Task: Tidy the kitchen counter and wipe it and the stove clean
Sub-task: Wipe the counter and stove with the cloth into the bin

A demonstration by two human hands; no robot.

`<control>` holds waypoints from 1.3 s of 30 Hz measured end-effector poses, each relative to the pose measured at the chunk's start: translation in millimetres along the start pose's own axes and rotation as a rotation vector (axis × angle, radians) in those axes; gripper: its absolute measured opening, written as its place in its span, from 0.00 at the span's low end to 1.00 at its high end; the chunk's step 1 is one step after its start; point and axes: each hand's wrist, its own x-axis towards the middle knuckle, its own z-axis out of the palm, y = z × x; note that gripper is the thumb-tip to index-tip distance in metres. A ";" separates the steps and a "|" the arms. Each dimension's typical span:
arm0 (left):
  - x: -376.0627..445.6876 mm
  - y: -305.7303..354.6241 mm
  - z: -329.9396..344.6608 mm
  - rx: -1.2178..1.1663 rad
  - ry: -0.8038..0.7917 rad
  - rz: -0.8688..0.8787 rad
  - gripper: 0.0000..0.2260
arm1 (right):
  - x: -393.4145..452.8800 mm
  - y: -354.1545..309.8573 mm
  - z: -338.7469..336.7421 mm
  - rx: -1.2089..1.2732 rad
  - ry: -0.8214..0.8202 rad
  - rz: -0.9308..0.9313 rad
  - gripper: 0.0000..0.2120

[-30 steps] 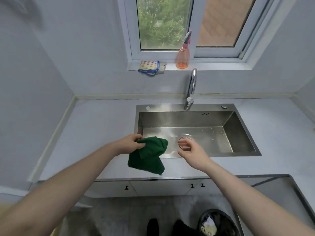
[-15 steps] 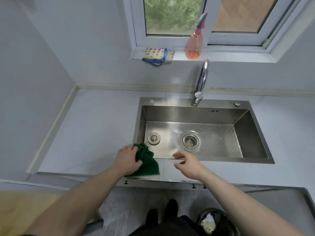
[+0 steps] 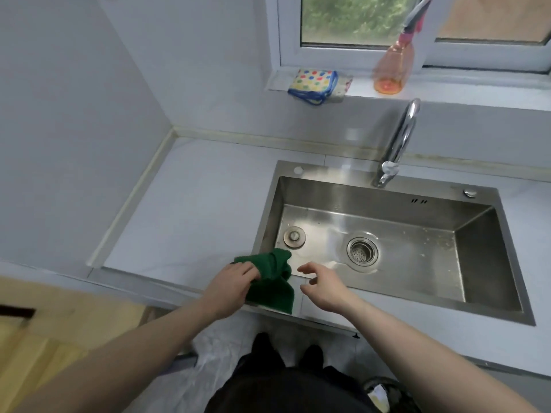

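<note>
The left hand (image 3: 231, 286) fingers pinch the soft, light green cloth (image 3: 272, 281) at the sink (image 3: 387, 186) corner; the right hand (image 3: 323, 286) fingers are spread, empty.

— What sort of place is this?

— A home kitchen. A stainless steel sink (image 3: 387, 248) is set into a pale counter (image 3: 185, 210), with a curved chrome faucet (image 3: 398, 144) rising from its back edge.

— Anything else that says kitchen?

— Inside the sink lie a drain strainer (image 3: 362, 254) and, to its left, a loose stopper (image 3: 294, 237). Behind the sink, a windowsill (image 3: 447, 90) carries an orange spray bottle (image 3: 392, 67) and a dotted cloth (image 3: 316, 83); the window (image 3: 357, 22) above shows greenery outside.

— And below the sink?

— A cabinet front runs under the counter edge, and a waste bin (image 3: 387, 394) stands on the floor below the sink.
</note>
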 end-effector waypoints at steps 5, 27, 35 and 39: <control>-17.5 -12.6 19.1 0.042 -0.273 0.085 0.14 | 13.0 -4.7 21.0 -0.119 0.043 -0.049 0.28; -16.0 -234.7 -45.5 0.042 -0.169 -0.512 0.12 | 114.9 -163.0 144.4 0.096 0.065 -0.007 0.25; -35.8 -241.7 -15.7 -0.119 -0.217 -0.575 0.39 | 133.4 -151.0 134.3 -0.003 0.245 0.057 0.22; -19.0 -212.8 8.6 -0.047 -0.299 -0.500 0.40 | 130.5 -136.4 133.4 -0.115 0.265 0.053 0.23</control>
